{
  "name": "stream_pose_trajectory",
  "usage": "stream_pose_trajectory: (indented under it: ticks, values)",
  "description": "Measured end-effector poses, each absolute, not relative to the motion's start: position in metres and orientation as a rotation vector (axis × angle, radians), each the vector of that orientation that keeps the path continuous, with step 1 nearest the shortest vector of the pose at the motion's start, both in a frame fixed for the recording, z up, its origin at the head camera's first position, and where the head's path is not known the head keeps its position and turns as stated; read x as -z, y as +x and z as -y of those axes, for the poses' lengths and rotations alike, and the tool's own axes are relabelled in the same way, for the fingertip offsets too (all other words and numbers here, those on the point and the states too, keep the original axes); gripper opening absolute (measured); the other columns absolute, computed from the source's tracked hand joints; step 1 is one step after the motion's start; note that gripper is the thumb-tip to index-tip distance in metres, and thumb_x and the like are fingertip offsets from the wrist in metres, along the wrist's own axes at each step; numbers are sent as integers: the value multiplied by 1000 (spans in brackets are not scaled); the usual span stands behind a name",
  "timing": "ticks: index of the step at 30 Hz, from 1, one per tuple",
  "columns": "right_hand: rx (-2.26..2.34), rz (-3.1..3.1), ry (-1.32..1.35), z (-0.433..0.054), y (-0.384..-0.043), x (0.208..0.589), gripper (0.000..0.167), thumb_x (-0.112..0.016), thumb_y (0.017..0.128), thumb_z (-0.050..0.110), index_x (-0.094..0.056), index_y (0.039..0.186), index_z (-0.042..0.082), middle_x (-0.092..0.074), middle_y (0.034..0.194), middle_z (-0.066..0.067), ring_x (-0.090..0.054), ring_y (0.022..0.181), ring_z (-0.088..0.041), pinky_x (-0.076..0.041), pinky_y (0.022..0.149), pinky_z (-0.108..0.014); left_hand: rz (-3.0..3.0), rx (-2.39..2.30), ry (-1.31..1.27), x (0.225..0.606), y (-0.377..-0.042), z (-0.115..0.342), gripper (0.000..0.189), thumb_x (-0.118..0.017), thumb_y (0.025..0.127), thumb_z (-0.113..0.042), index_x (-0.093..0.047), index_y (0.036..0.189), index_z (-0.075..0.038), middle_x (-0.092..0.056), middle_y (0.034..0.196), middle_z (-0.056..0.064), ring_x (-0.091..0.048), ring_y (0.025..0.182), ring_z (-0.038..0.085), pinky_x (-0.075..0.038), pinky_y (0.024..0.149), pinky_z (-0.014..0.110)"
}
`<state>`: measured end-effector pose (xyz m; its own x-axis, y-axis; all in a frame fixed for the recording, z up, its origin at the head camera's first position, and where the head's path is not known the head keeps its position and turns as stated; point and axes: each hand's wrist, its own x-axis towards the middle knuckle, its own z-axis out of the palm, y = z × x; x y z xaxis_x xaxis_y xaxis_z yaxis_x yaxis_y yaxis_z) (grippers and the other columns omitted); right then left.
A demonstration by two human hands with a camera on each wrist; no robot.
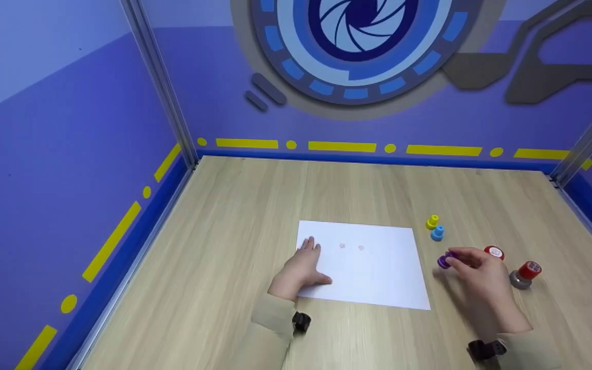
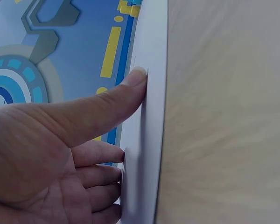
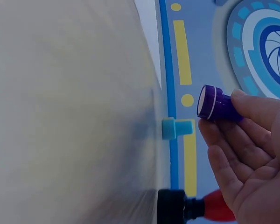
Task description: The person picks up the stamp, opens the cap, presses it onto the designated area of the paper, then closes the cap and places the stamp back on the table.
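My left hand (image 1: 301,267) rests on the left side of a white sheet of paper (image 1: 378,280), its fingers straight and thumb spread toward the near edge. Two small faint pinkish marks (image 1: 351,246) show on the upper part of the sheet. To the right of the paper, my right hand (image 1: 483,272) pinches a small purple toy stamp (image 3: 214,103) between thumb and fingers. In the right wrist view the stamp is held off the table, its pale flat face turned toward the tabletop.
A yellow stamp (image 1: 432,222) and a light blue stamp (image 1: 437,233) stand beyond the right hand. A red-topped stamp (image 1: 494,252) is partly hidden behind that hand, and another red-topped stamp (image 1: 526,273) stands farther right. Blue printed panels border the wooden table (image 1: 214,257).
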<state>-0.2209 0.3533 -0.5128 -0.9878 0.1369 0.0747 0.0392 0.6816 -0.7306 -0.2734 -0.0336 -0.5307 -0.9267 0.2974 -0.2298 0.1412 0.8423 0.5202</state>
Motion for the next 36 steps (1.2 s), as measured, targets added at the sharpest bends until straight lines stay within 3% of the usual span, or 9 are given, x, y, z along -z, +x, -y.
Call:
stream_pose_trajectory:
  ticks: [3,6,10,14,17,25,32,36]
  values:
    - [-1174,2733,-100,-343,-225,508,38,-72,98,29,-70,128,6,-74,121,-18,-60,91,13,-49,77,-3,-2716,-741,331,531,-273,33,97,-88,83,-31,-35,157,4,-19,171,22,-15,161,34,-21,132,45]
    - [-1187,2704,-80,-331,-230,501,37,-73,97,29,-72,126,5,-75,119,-19,-71,98,-8,-49,77,-2,-2713,-750,325,531,-273,33,98,-88,83,-30,-35,157,4,-18,171,22,-15,161,34,-20,132,45]
    - [-1250,2698,-67,-315,-237,492,38,-72,98,28,-71,128,4,-74,122,-20,-72,109,-32,-49,78,-2,-2716,-751,316,530,-273,33,98,-88,83,-30,-35,157,4,-18,171,21,-15,161,33,-19,132,44]
    - [-1300,2661,-9,-300,-244,486,35,-73,97,25,-72,125,4,-75,118,-19,-72,98,-5,-50,79,-3,-2728,-738,315,529,-272,31,96,-88,82,-30,-36,156,4,-20,171,22,-16,161,33,-21,132,44]
    - [-1318,2621,37,-287,-249,485,30,-75,96,22,-75,120,3,-77,111,-18,-63,85,12,-51,76,-4,-2736,-722,313,528,-272,31,95,-88,82,-30,-38,156,3,-20,170,21,-17,160,33,-21,132,44]
    - [-1476,2496,133,-254,-256,483,24,-75,94,11,-76,115,-2,-77,104,-21,-67,82,7,-55,74,-9,-2778,-744,306,524,-271,25,87,-83,87,-35,-41,154,2,-28,168,22,-24,159,34,-27,129,46]
    - [-1569,2433,185,-233,-252,485,23,-79,91,9,-77,112,-1,-78,104,-20,-69,83,2,-58,74,-11,-2795,-1316,448,520,-267,6,53,-76,94,-33,-64,138,-5,-65,142,11,-59,136,28,-47,117,40]
    - [-1587,2419,217,-224,-248,488,23,-78,91,7,-77,113,0,-77,106,-18,-69,86,2,-58,77,-10,-2649,-1706,565,520,-261,-9,43,-79,92,-25,-70,129,-5,-75,125,8,-70,119,22,-57,104,31]
